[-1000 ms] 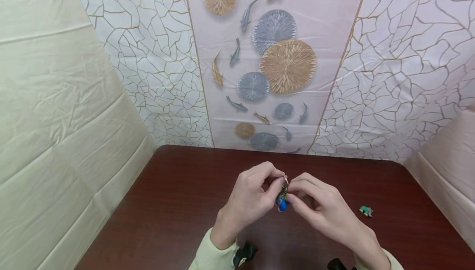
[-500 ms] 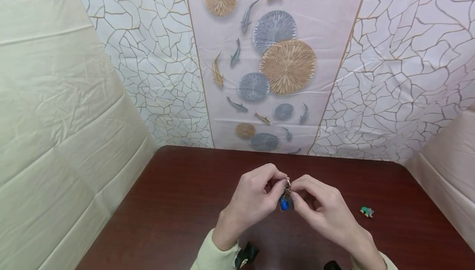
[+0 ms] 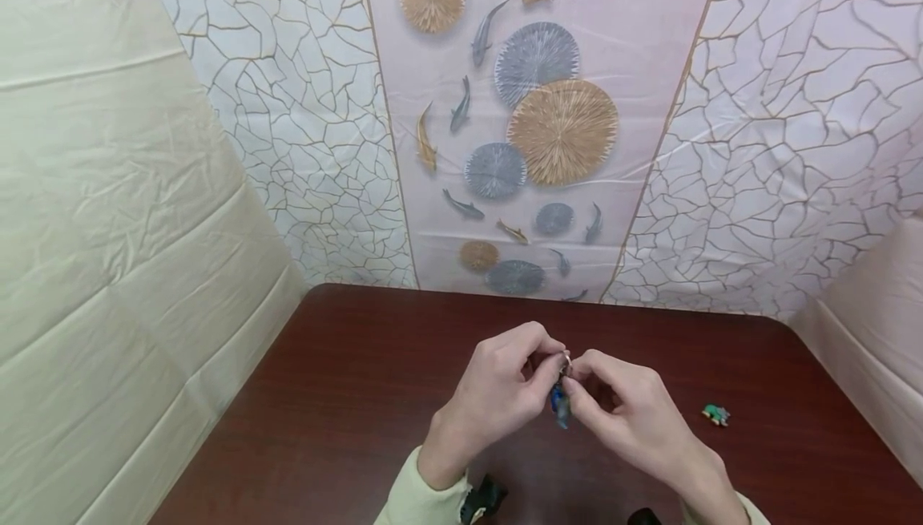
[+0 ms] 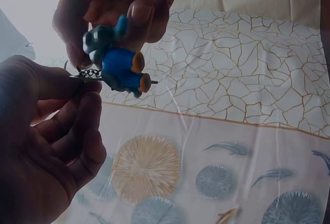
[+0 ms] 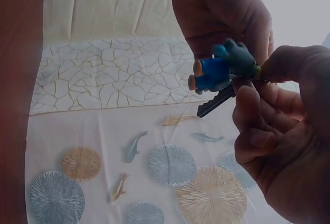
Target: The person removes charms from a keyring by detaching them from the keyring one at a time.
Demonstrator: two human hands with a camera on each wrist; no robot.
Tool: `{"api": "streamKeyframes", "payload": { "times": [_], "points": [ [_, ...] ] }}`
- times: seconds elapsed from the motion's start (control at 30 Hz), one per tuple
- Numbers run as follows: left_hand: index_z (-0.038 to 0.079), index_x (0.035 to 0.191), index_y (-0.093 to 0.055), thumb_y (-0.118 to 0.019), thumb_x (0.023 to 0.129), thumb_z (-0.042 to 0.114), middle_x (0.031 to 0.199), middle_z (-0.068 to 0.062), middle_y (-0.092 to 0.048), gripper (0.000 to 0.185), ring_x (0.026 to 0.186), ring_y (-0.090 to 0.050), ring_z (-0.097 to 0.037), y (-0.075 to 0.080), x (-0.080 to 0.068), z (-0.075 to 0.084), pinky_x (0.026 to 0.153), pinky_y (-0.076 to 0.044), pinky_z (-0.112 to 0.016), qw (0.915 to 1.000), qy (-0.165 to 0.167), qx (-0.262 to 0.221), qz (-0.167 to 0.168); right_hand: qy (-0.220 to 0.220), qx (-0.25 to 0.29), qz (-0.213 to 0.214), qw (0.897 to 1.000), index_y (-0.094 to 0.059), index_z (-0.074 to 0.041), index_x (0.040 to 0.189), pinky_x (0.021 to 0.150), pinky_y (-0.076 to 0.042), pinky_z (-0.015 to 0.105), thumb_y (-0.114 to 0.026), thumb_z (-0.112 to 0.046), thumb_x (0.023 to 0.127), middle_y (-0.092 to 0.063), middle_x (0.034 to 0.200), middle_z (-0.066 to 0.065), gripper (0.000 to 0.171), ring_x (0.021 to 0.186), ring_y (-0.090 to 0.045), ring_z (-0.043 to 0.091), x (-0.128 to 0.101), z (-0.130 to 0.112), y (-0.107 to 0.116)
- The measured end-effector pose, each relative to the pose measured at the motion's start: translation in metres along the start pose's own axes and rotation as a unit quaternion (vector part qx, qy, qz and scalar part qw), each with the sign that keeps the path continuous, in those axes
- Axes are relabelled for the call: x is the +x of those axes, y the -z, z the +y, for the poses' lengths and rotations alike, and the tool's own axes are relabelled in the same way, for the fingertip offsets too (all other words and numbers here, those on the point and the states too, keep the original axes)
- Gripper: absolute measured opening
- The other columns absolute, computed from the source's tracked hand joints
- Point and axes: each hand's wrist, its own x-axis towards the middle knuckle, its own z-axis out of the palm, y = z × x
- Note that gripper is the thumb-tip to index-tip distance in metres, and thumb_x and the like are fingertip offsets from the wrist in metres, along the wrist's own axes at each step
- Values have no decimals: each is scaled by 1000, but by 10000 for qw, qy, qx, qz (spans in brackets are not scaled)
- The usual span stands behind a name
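Note:
A small elephant figurine (image 4: 119,64) with a grey head and blue clothes hangs from a short chain (image 4: 90,73) between the two hands. My left hand (image 3: 497,389) pinches at the thin metal ring (image 3: 567,362) above it, thumb against index finger. Facing it, my right hand (image 3: 634,405) pinches at the chain end with thumb and fingertips. A dark notched key (image 5: 215,102) sticks out beside the figurine in the right wrist view. Fingers cover most of the ring, so how the key and chain sit on it is hidden.
A small green and grey figurine (image 3: 716,414) lies on the dark red-brown table (image 3: 324,405), right of my right hand. Behind the table hangs a patterned cloth (image 3: 562,132) with fish and round motifs. A cream cloth (image 3: 144,228) stands along the left side.
Both hands have shifted slightly right and towards me, still together. The elephant figurine has swung and turned, so less of its blue shows in the head view.

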Motion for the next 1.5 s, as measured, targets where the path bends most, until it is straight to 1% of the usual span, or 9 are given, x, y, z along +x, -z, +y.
{"api": "streamKeyframes", "payload": {
  "times": [0.13, 0.27, 0.37, 0.47, 0.53, 0.77, 1.0, 1.2, 1.5],
  "points": [
    [13, 86, -62, -65, 88, 3, 84, 7, -70, 11, 63, -49, 4, 0, 1, 0, 60, -37, -2, 9995, 106, -171, -256, 391, -67, 51, 9992, -63, -18, 89, 52, -36, 6, -70, 7, 79, -54, 74, -16, 28, 60, -46, -8, -1, 3, 2],
    [14, 87, -61, -63, 89, 3, 78, 7, -68, 11, 62, -47, 6, 0, 1, 1, 57, -38, -4, 9949, 483, -513, -720, 484, -24, -307, 9984, -64, -18, 93, 55, -39, 6, -69, 5, 83, -56, 76, -16, 25, 62, -48, -9, -2, 3, 7],
    [15, 87, -61, -62, 89, 4, 74, 7, -67, 11, 59, -46, 8, 1, 1, 1, 55, -38, -5, 9898, 743, -630, -1036, 454, -94, -612, 9970, -63, -19, 94, 57, -39, 4, -70, 6, 81, -56, 76, -17, 29, 63, -48, -9, -3, 3, 11],
    [15, 87, -62, -62, 89, 5, 73, 8, -68, 10, 57, -45, 9, 1, 0, 0, 54, -38, -5, 9869, 841, -631, -1224, 475, -173, -745, 9959, -63, -21, 94, 58, -38, 3, -70, 5, 81, -56, 77, -18, 30, 64, -46, -10, -4, 3, 14],
    [15, 88, -62, -62, 90, 6, 74, 8, -69, 9, 57, -45, 9, 1, -1, -1, 54, -38, -5, 9855, 868, -636, -1311, 550, -116, -699, 9960, -64, -20, 94, 57, -37, 3, -70, 3, 82, -56, 77, -18, 27, 64, -46, -10, -5, 4, 14],
    [14, 90, -63, -62, 90, 7, 72, 7, -68, 7, 56, -43, 9, 0, -3, -2, 53, -37, -5, 9846, 853, -621, -1393, 784, 114, -364, 9962, -63, -16, 92, 54, -37, 4, -66, -7, 92, -56, 77, -15, 9, 62, -47, -8, -4, 6, 9],
    [14, 87, -61, -62, 89, 6, 71, 7, -69, 8, 54, -42, 10, 0, -4, -3, 51, -36, -5, 9857, 757, -665, -1349, 751, 330, -344, 9960, -62, -14, 90, 55, -38, 5, -67, -1, 89, -55, 75, -14, 14, 62, -47, -7, -3, 5, 6],
    [14, 83, -59, -61, 87, 3, 71, 6, -71, 12, 55, -41, 12, 1, -4, -6, 50, -36, -5, 9851, 628, -852, -1357, 905, 339, -395, 9945, -63, -13, 91, 57, -38, 5, -65, -6, 92, -57, 78, -12, 8, 64, -48, -7, -2, 5, 5],
    [14, 81, -59, -60, 87, 4, 71, 6, -71, 12, 55, -45, 14, 1, -5, -7, 50, -38, -5, 9829, 658, -978, -1416, 917, 432, -523, 9935, -63, -13, 93, 59, -40, 5, -66, -2, 90, -59, 79, -11, 12, 66, -50, -7, -2, 1, 7]
  ]
}}
